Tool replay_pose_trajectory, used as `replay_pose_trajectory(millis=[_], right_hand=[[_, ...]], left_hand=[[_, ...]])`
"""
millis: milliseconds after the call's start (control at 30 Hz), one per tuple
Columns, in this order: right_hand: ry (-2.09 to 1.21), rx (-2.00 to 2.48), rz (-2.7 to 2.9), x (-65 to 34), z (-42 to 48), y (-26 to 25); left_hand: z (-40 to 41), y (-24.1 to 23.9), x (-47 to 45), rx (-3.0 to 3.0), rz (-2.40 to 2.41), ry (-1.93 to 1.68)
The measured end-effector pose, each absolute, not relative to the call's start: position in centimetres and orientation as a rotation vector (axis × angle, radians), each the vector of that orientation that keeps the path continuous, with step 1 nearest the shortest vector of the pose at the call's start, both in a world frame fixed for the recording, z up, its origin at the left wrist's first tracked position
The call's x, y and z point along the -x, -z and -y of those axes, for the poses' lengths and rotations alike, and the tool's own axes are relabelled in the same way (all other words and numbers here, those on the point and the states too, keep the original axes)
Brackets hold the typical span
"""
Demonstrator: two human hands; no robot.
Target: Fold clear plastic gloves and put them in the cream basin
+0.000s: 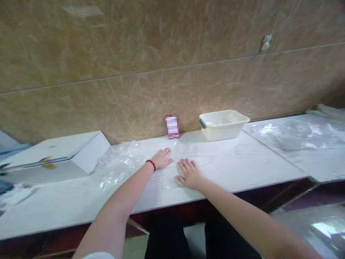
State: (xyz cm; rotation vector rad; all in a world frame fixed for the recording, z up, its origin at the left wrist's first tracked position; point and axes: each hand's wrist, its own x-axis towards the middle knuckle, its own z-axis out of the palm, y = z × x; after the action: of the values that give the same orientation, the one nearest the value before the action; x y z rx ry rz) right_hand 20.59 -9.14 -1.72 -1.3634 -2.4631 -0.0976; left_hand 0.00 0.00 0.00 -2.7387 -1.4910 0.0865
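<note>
Both hands are lying flat, fingers spread, holding nothing: left hand (162,158) and right hand (190,175) are pressing a clear plastic sheet (121,166) on the white desk (242,162), near a cream tub (222,125).

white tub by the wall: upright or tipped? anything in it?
Upright: the white tub sits flat on the table, rim up. The visible inside looks empty; its floor is partly hidden.

Soft dim indoor light, overall motion blur, glare on plastic sheet (293,135), edges stretched
</note>
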Motion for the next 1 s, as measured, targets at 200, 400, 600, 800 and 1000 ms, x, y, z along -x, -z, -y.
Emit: replay_pose_trajectory(millis=[200, 400, 600, 800, 1000], right_hand=[[0.11, 1.369, 2.467, -20.6, 9.1, 1.4], [0.108, 1.371, 2.48, -20.7, 9.2, 1.1], [0.087, 1.359, 2.471, -20.7, 9.2, 1.2], [0.073, 1.38, 2.503, -20.7, 9.1, 1.0], [0.023, 1.435, 2.553, -20.4, 8.9, 0.9]], left_hand=[[-1.4, -1.2, 1.2, 2.517, 1.793, -0.062], [1.5, -2.9, 0.7, 2.334, 1.937, 0.08], [10.2, -1.8, -2.1, 2.616, 1.775, -0.005], [12.7, -1.0, -0.7, 2.684, 1.824, -0.064], [8.1, -2.5, 2.2, 2.503, 2.139, 0.252]])
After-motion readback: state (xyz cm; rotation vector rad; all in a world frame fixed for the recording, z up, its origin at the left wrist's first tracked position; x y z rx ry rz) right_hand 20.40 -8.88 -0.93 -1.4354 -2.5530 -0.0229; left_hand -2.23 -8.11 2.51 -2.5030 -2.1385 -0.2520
